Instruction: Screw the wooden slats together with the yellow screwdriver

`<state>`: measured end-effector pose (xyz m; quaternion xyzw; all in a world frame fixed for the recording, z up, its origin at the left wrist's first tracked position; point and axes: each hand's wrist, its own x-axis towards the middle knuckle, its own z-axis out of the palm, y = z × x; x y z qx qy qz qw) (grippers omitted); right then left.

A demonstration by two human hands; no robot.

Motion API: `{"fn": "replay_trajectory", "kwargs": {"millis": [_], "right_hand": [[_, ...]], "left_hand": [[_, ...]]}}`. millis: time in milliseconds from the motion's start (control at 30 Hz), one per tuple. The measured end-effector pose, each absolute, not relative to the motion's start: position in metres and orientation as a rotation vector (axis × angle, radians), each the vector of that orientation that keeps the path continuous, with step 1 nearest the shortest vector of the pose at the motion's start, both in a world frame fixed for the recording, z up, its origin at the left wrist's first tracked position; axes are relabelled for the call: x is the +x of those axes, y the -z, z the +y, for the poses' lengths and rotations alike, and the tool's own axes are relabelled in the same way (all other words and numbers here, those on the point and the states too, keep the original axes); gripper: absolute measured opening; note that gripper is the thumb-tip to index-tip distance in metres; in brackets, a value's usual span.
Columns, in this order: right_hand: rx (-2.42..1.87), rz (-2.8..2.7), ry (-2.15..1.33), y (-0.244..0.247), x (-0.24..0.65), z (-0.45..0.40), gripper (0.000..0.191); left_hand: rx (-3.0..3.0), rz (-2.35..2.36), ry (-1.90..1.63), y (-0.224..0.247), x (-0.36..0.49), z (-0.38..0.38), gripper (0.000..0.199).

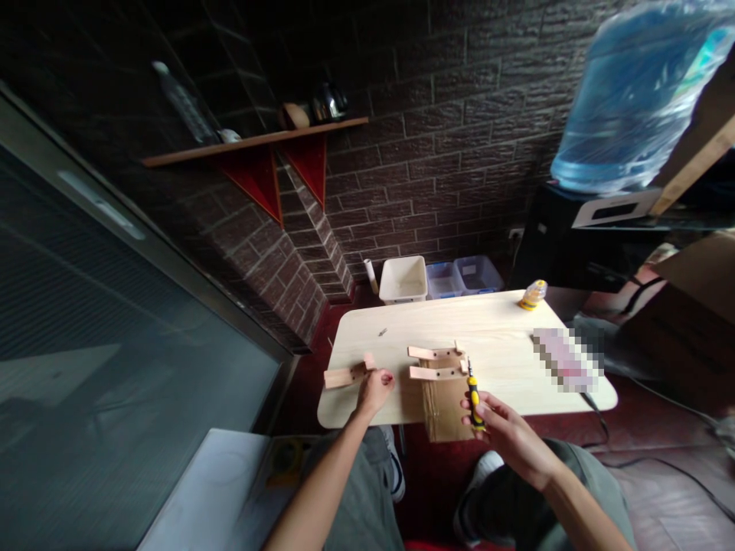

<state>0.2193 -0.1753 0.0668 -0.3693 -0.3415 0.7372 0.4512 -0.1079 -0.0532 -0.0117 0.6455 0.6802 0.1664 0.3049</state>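
Fingers curled, my left hand rests over the left part of the light wooden table, beside a small wooden piece; whatever its fingers pinch is too small to name. My right hand holds a yellow and black screwdriver with its tip pointing up and away. Between the hands, two wooden pieces with dark holes lie side by side over a brown cardboard piece that overhangs the front edge. Small metal bits lie farther back.
A yellow-based clear container stands at the back right corner. A blurred pinkish object with a cable lies on the right. White and bluish bins sit behind the table. A grey-white surface is at lower left.
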Motion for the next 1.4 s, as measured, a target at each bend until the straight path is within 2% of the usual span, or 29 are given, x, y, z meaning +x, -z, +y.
{"fn": "replay_trajectory", "kwargs": {"millis": [200,333,600,733,933,1400], "right_hand": [[-1.038,-1.024,-1.751,-0.075,0.231,-0.158,0.036],[-1.179,-1.169,-1.579,-0.07,0.259,-0.128,0.038],[-1.699,-1.355,-1.098,0.018,0.311,-0.057,0.028],[-1.89,-1.455,-0.844,0.056,0.317,-0.034,0.026],[-1.96,-1.614,-0.601,0.086,0.319,-0.017,0.027],[-1.93,-1.658,-0.443,0.099,0.316,-0.026,0.03]], "left_hand": [[1.805,1.986,-0.181,-0.007,-0.096,-0.011,0.037],[1.903,2.009,0.029,-0.018,-0.094,0.02,0.037],[1.996,2.002,0.276,-0.018,-0.089,0.059,0.037],[2.005,1.993,0.333,-0.02,-0.093,0.073,0.036],[2.005,1.95,0.331,-0.021,-0.1,0.08,0.035],[2.07,1.86,0.246,-0.036,-0.117,0.054,0.035]]}}
